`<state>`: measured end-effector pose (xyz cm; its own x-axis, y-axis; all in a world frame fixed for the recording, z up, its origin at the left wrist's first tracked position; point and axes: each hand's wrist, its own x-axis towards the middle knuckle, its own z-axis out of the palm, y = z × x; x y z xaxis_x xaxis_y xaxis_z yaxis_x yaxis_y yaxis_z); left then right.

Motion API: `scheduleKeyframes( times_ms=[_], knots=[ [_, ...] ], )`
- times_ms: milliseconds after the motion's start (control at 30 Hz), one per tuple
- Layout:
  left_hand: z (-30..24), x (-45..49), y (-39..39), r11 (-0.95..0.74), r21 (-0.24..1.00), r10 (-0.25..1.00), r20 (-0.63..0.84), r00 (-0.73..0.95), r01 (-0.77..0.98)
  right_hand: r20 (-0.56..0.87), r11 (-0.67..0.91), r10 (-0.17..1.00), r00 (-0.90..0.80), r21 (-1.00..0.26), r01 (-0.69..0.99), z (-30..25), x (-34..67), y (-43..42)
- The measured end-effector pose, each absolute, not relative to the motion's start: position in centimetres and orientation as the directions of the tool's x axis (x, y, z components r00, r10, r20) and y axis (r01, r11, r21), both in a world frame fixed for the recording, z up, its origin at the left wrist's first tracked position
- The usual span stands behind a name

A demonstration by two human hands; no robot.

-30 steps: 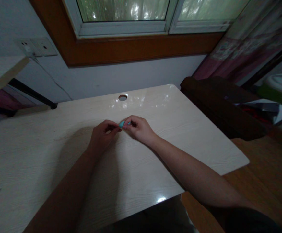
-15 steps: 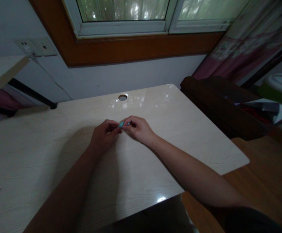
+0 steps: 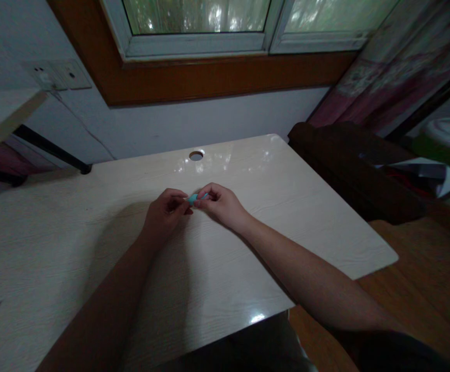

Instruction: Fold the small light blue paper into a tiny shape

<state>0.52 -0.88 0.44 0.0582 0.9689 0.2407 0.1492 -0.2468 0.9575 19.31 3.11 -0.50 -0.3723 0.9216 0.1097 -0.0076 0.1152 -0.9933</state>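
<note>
The small teal piece (image 3: pixel 192 199) is between the two hands, pinched at their fingertips. Compared with half a second ago, both hands sit very slightly farther from the body, while the forearms behind them look unchanged. The left hand (image 3: pixel 165 213) has its thumb and forefinger drawn narrow on the piece's left end. The right hand (image 3: pixel 223 204) has a similar narrow pinch on the other side, fingers curled. Between them the piece appears to lie flatter, with more of its teal showing through the right fingers; I read this as a small turn or regrip, with the fingertip handling still under way. Its exact form is too small and too covered to tell.

As for edges, the pale desk (image 3: pixel 271 232) stretches well out to either side of the hands. Its near edge runs under the right forearm, and its right edge slants away well to the right of that hand. The wall (image 3: pixel 201 119) stands beyond the far edge, ahead of both hands. Dark furniture (image 3: pixel 349 170) flanks the desk, far right of the right hand. A black shelf leg (image 3: pixel 54 150) meets the desk, ahead and well left of the left hand. Straight ahead of the fingertips, near the far edge, is a round hole (image 3: pixel 196 156).
</note>
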Motion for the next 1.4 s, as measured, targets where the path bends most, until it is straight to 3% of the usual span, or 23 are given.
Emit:
scheduleKeyframes(
  times_ms=[167, 467, 800, 1200, 1300, 1400],
  knots=[
    [0.91, 0.69, -0.81, -0.179, 0.98, 0.982, 0.171, 0.083, 0.092, 0.086, 0.031, 0.931, -0.353, -0.987, -0.159, -0.46, 19.22, 3.39],
    [0.81, 0.42, -0.7, -0.056, 0.976, 0.987, 0.023, 0.156, 0.21, 0.088, 0.031, 0.923, -0.375, -0.987, -0.155, -0.46, 19.27, 3.37],
    [1.16, 0.39, -0.86, 0.005, 0.983, 0.977, -0.043, 0.208, 0.181, 0.186, 0.125, 0.94, -0.286, -0.967, -0.22, 0.23, 19.28, 3.24],
    [1.25, 0.25, -0.67, -0.087, 0.935, 0.981, 0.02, 0.192, 0.344, 0.253, 0.237, 0.89, -0.381, -0.967, -0.089, -0.07, 19.44, 2.91],
    [1.29, 0.23, -0.79, -0.077, 0.946, 0.985, 0.023, 0.173, 0.316, 0.212, 0.199, 0.9, -0.382, -0.977, -0.072, 0.04, 19.41, 2.95],
    [1.32, 0.27, -0.8, -0.063, 0.954, 0.987, 0.016, 0.16, 0.293, 0.17, 0.209, 0.896, -0.41, -0.977, 0.05, 0.16, 19.47, 2.96]
  ],
)
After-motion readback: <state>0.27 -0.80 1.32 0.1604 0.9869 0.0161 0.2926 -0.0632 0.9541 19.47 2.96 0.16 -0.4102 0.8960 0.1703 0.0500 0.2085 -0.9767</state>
